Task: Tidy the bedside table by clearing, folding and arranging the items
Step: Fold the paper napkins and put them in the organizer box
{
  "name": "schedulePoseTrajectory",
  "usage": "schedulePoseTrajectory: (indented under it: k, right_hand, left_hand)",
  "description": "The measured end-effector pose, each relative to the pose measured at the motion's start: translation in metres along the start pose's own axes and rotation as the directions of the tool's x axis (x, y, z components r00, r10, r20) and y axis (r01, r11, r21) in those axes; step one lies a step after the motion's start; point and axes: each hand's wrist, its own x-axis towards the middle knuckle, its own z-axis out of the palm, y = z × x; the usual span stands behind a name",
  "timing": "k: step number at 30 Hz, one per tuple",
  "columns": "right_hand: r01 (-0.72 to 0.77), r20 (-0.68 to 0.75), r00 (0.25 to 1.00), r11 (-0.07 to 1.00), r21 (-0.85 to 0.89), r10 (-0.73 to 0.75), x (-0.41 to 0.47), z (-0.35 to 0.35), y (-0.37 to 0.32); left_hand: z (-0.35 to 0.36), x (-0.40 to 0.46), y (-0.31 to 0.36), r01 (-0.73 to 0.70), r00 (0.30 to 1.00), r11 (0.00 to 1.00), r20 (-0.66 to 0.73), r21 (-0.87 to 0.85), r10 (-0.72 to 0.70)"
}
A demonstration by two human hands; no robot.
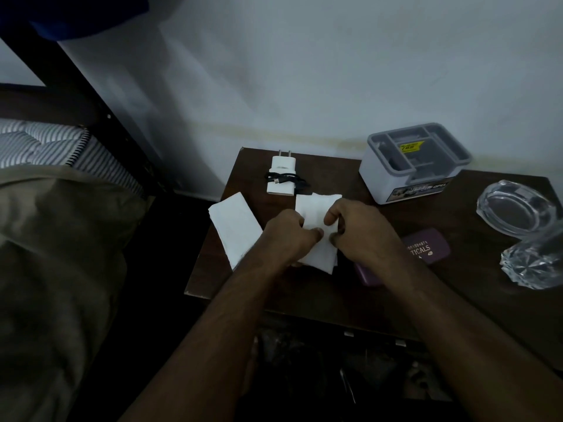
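Observation:
A white tissue [316,208] lies partly folded in the middle of the dark wooden bedside table [304,293]. My left hand [288,236] and my right hand [359,229] both pinch it from either side, thumbs almost meeting over the paper. A second white tissue [236,229], folded flat, lies at the table's left edge and overhangs it slightly. Behind the tissues lies a white charger plug [281,175] with a black cable wrapped around it.
A grey and white organiser box [411,169] stands at the back right. A purple spectacle case [429,245] lies under my right wrist. Two clear glass ashtrays [518,211] sit at the far right. A bed with a striped mattress [45,144] is on the left.

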Motion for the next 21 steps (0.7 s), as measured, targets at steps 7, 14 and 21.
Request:
schedulePoseTrajectory:
  k: [7, 14, 21]
  right_hand:
    - [0.05, -0.034, 0.998, 0.995, 0.088, -0.047, -0.007, 0.002, 0.003]
    - [0.013, 0.008, 1.0, 0.996, 0.083, -0.014, -0.003, 0.005, 0.004]
    - [-0.009, 0.018, 1.0, 1.0, 0.003, 0.009, -0.002, 0.006, 0.002]
  left_hand:
    - [-0.012, -0.006, -0.007, 0.122, 0.985, 0.992, 0.126, -0.034, -0.117]
    - [-0.012, -0.002, -0.011, 0.035, 0.993, 0.995, 0.105, 0.09, -0.045]
    - [-0.009, 0.001, -0.013, -0.002, 0.999, 0.991, 0.046, 0.134, -0.005]
